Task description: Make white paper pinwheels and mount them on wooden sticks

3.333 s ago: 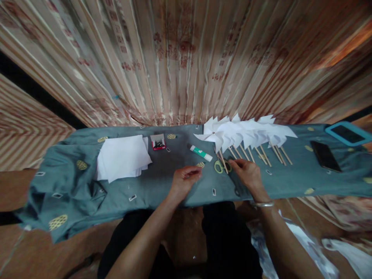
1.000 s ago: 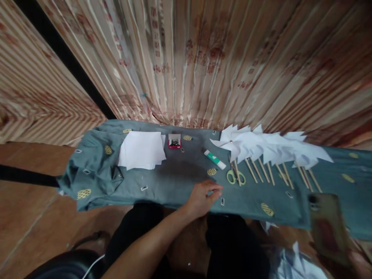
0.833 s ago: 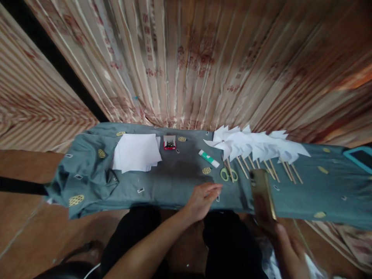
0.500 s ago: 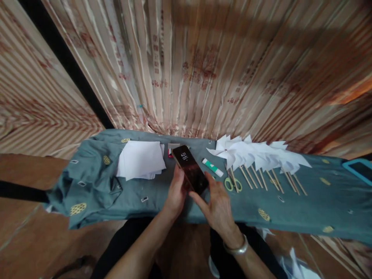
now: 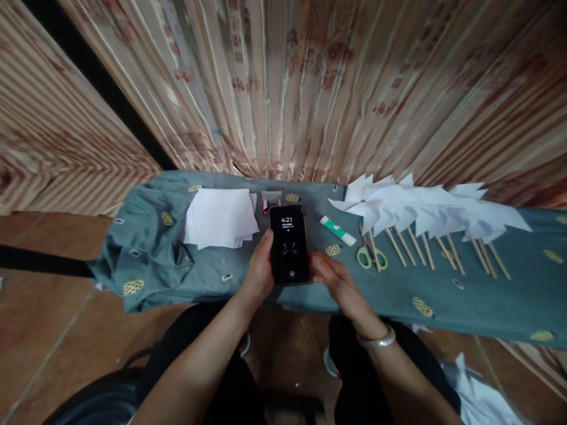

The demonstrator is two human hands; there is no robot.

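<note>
A black smartphone is held over the front of the cloth-covered table, its dark screen facing me and showing 4:21. My left hand grips its left edge, the thumb along the side. On the opposite edge, the fingers of my right hand close on the lower right side; a silver bangle is on that wrist. Just beyond the phone lies a small open box with red on it, partly hidden. A green and white glue stick and green-handled scissors rest to the right of my hands.
White sheets of paper are stacked on the left. Several white paper pinwheels on wooden sticks overlap in a row on the right. A patterned curtain hangs behind the green tablecloth. White paper lies low at the right.
The phone has turned from tilted to nearly upright, and its screen now faces me more squarely. My right hand has shifted from its lower corner to its right edge. The view has moved slightly.
</note>
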